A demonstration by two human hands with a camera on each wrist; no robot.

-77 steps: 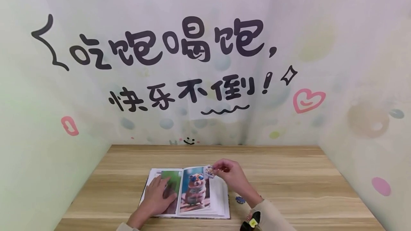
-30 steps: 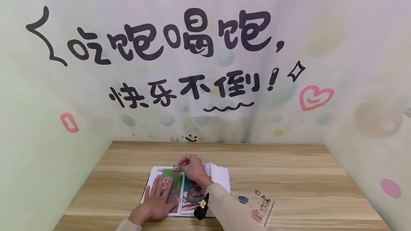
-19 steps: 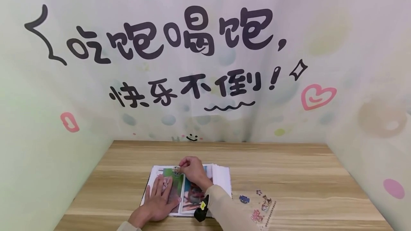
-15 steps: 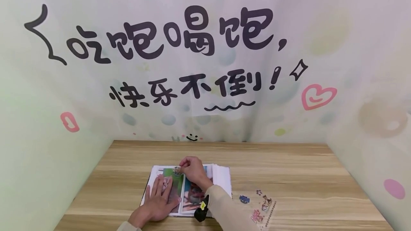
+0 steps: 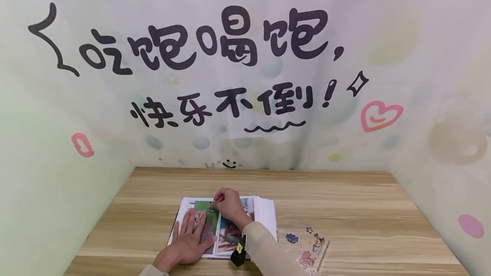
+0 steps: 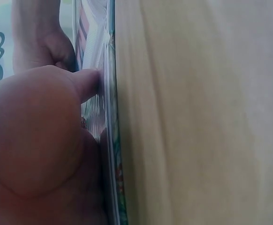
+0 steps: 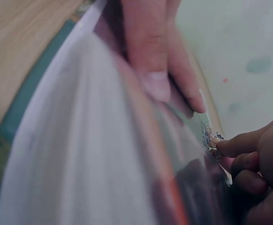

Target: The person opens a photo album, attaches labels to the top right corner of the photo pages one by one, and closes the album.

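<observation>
Just below centre in the head view, a small multicoloured printed sticker [image 5: 211, 206] sits over the upper right of a green-backed glossy photograph [image 5: 211, 221] in an open, white-paged photo album [image 5: 264, 220]. The right hand [image 5: 230, 206] appears to pinch its right edge; the left hand [image 5: 188, 240] lies on the left page, fingers straight. A tug from the pinching fingertips could crease the sticker; a slipping left hand could let it stick crooked.
</observation>
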